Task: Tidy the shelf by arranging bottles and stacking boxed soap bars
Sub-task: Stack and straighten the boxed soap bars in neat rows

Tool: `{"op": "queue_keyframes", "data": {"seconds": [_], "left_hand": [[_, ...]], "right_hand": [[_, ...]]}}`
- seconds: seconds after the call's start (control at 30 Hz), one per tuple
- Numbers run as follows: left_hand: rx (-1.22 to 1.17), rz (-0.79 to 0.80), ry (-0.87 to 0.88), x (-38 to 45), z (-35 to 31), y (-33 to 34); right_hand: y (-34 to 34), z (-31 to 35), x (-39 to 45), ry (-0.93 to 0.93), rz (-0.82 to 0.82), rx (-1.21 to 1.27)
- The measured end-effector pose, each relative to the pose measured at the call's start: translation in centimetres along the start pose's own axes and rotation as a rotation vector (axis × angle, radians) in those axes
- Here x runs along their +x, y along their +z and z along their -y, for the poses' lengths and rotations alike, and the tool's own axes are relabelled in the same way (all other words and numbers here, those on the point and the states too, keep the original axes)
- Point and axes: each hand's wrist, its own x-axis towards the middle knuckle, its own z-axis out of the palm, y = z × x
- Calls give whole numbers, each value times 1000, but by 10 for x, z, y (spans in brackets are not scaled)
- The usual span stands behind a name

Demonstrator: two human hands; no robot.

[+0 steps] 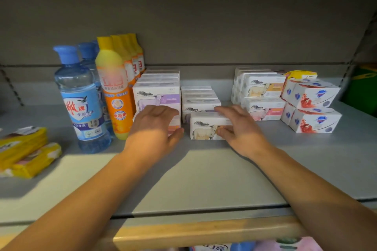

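A grey shelf (204,173) with a grey back panel and a pale wooden front lip carries rows of cleaning goods. At the left stand blue-capped clear bottles (81,98) in a file running backward, and beside them a file of orange and yellow bottles (116,91), all upright. Next to these is a stack of white soap boxes with a sheep picture and a lilac band (158,89), two high, in a row reaching to the back; just right of it lies a lower row of the same boxes (199,96). Further right, well apart, stand sheep boxes with orange and pink bands (263,96), two high, and beside them angled white boxes with blue shield marks (312,108), also two high, with a yellow packet (302,74) on top behind. Yellow wrapped soap packs (24,151) lie loose at the far left. The left hand (154,126) lies flat against the front of the lilac stack, fingers straight and spread, thumb low near the shelf. The right hand (236,126) holds a single sheep box (206,126) standing on the shelf in front of the low row, fingers over its top and thumb on its front face.
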Motion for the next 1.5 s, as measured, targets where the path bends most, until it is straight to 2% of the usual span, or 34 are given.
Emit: {"op": "queue_keyframes", "data": {"seconds": [0.13, 0.23, 0.33, 0.5, 0.67, 1.03, 1.2, 1.3, 1.4, 1.5], "left_hand": [[1, 27, -11, -9, 3, 4], [-36, 11, -32, -9, 4, 4], [-53, 15, -18, -9, 6, 4], [-80, 18, -14, -8, 9, 5], [-90, 2, -18, -6, 9, 8], [-77, 8, -10, -6, 9, 7], [-84, 15, -14, -8, 2, 1], [-107, 16, 20, -7, -8, -1], [-169, 36, 87, -5, -22, 1], [-232, 160, 142, 1, -36, 11]], "right_hand": [[5, 5, 0, -128, -122, -190], [8, 10, 6, -182, -108, -309], [11, 14, 21, -153, -76, -383], [24, 16, 32, -80, -91, -381], [28, 13, 31, -121, -153, -311], [28, 14, 32, -98, -135, -290], [14, 17, 29, -17, -84, -178], [-10, 7, 28, 72, -120, -144], [-38, -14, 23, 157, -166, -227], [-58, -36, 17, 235, -166, -342]]}}
